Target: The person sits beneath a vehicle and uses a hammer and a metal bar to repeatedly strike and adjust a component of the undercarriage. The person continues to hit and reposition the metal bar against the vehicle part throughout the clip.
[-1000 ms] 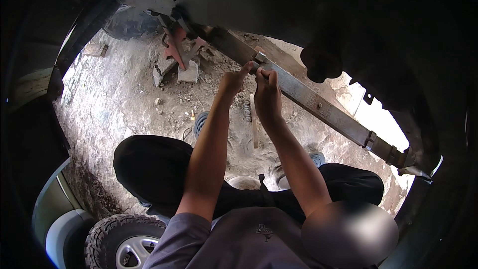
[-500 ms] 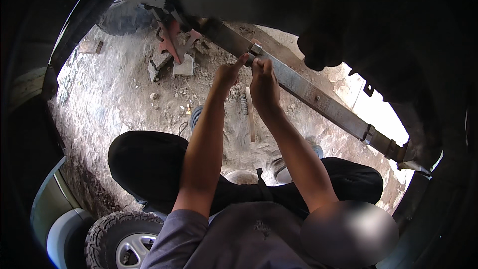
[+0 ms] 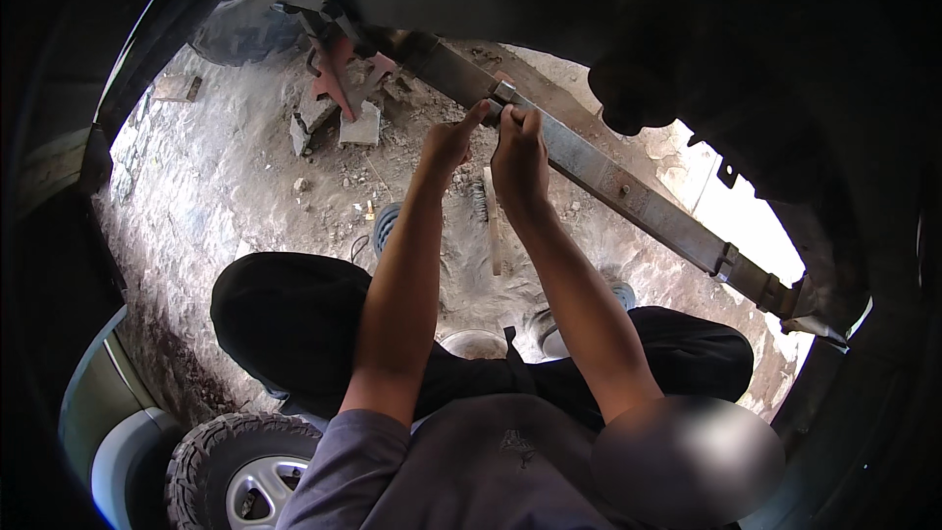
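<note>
A grey leaf spring [image 3: 613, 180] slants under the vehicle from far left to near right. A metal clamp [image 3: 503, 92] wraps around it near the middle. My left hand [image 3: 451, 144] reaches up from the near side with one digit stretched to the clamp's lower edge. Its other fingers are curled in, and whatever they hold is hidden. Close beside it, my right hand [image 3: 520, 159] is closed, thumb and bent fingers pressed at the clamp and the spring's near edge. The clamp's underside cannot be seen.
A red metal stand [image 3: 336, 83] and a concrete block [image 3: 362, 126] are at the far left. On the dirt floor lie a coil spring [image 3: 479, 199] and a wooden stick [image 3: 494, 226]. A wheel [image 3: 245, 476] is at the near left. Dark vehicle parts [image 3: 628, 98] overhang the right.
The right hand has shifted very slightly left and up along the clamp. The left hand stays nearly in place, and the view has moved a little.
</note>
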`<act>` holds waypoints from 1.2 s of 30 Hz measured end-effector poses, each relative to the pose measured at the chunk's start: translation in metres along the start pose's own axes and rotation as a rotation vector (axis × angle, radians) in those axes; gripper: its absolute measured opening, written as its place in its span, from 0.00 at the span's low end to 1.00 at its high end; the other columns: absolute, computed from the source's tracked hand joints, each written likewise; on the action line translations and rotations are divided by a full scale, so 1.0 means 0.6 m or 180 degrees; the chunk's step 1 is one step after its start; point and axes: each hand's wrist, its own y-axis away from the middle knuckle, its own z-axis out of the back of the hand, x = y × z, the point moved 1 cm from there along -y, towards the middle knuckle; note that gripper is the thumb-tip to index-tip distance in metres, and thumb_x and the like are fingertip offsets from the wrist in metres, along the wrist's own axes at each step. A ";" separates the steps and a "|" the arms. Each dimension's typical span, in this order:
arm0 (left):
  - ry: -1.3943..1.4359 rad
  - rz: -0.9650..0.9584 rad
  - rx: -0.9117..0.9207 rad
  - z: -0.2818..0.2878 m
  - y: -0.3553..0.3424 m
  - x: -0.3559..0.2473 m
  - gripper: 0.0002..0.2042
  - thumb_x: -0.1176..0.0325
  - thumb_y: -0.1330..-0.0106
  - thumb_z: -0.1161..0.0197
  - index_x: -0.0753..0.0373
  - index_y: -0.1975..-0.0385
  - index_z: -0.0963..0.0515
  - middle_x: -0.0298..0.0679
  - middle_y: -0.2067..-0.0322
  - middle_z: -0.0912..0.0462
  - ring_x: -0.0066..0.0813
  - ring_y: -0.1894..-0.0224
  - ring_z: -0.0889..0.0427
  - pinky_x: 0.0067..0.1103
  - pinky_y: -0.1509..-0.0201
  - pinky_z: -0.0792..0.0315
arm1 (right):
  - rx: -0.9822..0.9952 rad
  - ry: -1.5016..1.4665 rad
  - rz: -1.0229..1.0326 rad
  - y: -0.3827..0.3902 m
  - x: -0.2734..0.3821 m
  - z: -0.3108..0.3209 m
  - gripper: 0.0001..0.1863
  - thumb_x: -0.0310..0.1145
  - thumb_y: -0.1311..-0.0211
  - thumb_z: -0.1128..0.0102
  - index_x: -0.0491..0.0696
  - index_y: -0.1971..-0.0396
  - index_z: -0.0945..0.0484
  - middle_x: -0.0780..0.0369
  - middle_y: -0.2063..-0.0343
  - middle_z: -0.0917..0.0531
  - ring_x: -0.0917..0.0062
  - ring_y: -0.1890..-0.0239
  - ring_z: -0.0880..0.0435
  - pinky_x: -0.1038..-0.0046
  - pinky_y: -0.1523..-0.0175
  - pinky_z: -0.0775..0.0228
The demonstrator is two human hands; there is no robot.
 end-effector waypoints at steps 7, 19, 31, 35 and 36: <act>0.0027 -0.0210 -0.0256 -0.007 -0.018 0.016 0.39 0.27 0.45 0.30 0.65 0.90 0.25 0.37 0.88 0.25 0.29 0.82 0.24 0.30 0.75 0.32 | 0.0177 0.0009 0.0034 -0.010 -0.002 0.015 0.14 0.26 0.25 0.47 0.40 0.46 0.20 0.53 0.54 0.23 0.58 0.54 0.15 0.59 0.50 0.20; 0.0266 -0.0130 -0.0176 -0.014 0.005 0.009 0.32 0.34 0.38 0.29 0.54 0.87 0.33 0.27 0.87 0.36 0.19 0.86 0.35 0.22 0.80 0.41 | 0.0338 -0.0554 -0.0166 0.000 0.012 0.016 0.14 0.27 0.23 0.49 0.39 0.46 0.21 0.51 0.53 0.24 0.54 0.53 0.16 0.57 0.49 0.21; 0.0205 -0.0109 -0.0089 -0.009 0.008 0.005 0.33 0.34 0.39 0.29 0.53 0.89 0.35 0.27 0.88 0.37 0.18 0.86 0.35 0.23 0.80 0.43 | 0.0325 -0.0317 -0.0080 -0.012 0.004 0.017 0.13 0.30 0.22 0.49 0.40 0.47 0.22 0.52 0.54 0.24 0.54 0.53 0.16 0.57 0.50 0.20; 0.0132 -0.0202 -0.0257 -0.019 0.012 0.001 0.34 0.33 0.38 0.30 0.54 0.89 0.35 0.27 0.88 0.37 0.19 0.87 0.36 0.24 0.81 0.44 | 0.0346 -0.0395 0.0006 0.006 0.002 0.015 0.12 0.28 0.23 0.48 0.40 0.48 0.22 0.53 0.54 0.24 0.55 0.53 0.15 0.58 0.50 0.20; 0.0148 -0.0191 -0.0227 -0.016 0.011 -0.003 0.34 0.33 0.38 0.30 0.54 0.89 0.35 0.28 0.89 0.37 0.19 0.87 0.36 0.24 0.81 0.44 | 0.0389 -0.0472 0.0082 0.006 -0.006 0.015 0.12 0.28 0.23 0.48 0.40 0.47 0.22 0.53 0.54 0.24 0.55 0.53 0.15 0.57 0.50 0.20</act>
